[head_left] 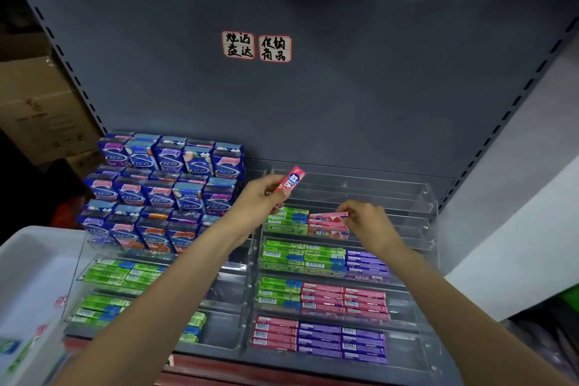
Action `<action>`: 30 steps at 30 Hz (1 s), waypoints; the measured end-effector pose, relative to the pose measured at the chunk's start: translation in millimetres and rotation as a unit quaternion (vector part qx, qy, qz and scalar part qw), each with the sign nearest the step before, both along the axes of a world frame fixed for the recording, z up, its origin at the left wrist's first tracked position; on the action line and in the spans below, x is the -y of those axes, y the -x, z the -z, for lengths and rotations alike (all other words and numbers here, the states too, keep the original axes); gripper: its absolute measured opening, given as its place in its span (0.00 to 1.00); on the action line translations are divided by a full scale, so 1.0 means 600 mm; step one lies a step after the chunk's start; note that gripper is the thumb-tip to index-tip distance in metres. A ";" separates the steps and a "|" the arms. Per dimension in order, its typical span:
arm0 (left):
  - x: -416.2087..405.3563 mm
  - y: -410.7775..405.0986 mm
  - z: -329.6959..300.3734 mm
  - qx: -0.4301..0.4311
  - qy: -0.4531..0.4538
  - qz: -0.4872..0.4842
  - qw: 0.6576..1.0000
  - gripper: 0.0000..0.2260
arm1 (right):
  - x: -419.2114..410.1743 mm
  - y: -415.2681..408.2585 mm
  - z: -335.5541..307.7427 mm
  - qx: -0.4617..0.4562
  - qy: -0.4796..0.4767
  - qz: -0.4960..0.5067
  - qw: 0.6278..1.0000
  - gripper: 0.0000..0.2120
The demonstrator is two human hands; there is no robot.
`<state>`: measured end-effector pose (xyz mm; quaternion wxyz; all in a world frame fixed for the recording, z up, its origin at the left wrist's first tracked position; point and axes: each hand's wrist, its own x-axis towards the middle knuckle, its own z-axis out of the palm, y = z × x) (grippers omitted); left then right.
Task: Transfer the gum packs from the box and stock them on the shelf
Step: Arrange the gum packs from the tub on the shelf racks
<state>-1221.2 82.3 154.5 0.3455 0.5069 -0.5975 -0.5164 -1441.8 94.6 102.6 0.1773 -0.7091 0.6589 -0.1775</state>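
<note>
Grey metal shelf [313,109] with slotted uprights; clear tiered acrylic racks [429,197] stand on it, rows holding green [282,255], pink [344,299] and purple gum packs [341,343]; stacked blue gum cartons [169,178] rear left

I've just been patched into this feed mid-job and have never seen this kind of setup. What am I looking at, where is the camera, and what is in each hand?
There is no machine here: a person works with two bare hands. The single picture comes from a wide-angle camera on their head, looking forward and down, so the arms reach in from the bottom.

In front stands a grey shelf unit holding a clear tiered rack filled with rows of green, pink and purple gum packs. To its left are stacked blue gum boxes. A pale bin sits at the lower left, with a few packs just visible in it.

The left hand pinches a pink gum pack, raised above the rack. The right hand pinches the end of another pink pack lying on top of a pink stack in an upper tier.
</note>
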 end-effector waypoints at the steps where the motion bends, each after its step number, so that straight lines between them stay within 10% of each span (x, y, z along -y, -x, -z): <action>1: 0.000 -0.002 0.001 -0.001 0.007 -0.004 1.000 0.12 | 0.001 -0.002 0.000 -0.022 0.007 -0.005 1.000 0.11; 22: 0.001 0.004 0.000 -0.054 -0.011 -0.037 0.998 0.10 | -0.004 -0.016 -0.005 -0.178 0.055 -0.054 0.981 0.15; 30: -0.001 0.052 0.003 -0.123 -0.017 -0.050 0.991 0.09 | -0.025 -0.032 -0.069 0.325 -0.002 -0.028 0.945 0.10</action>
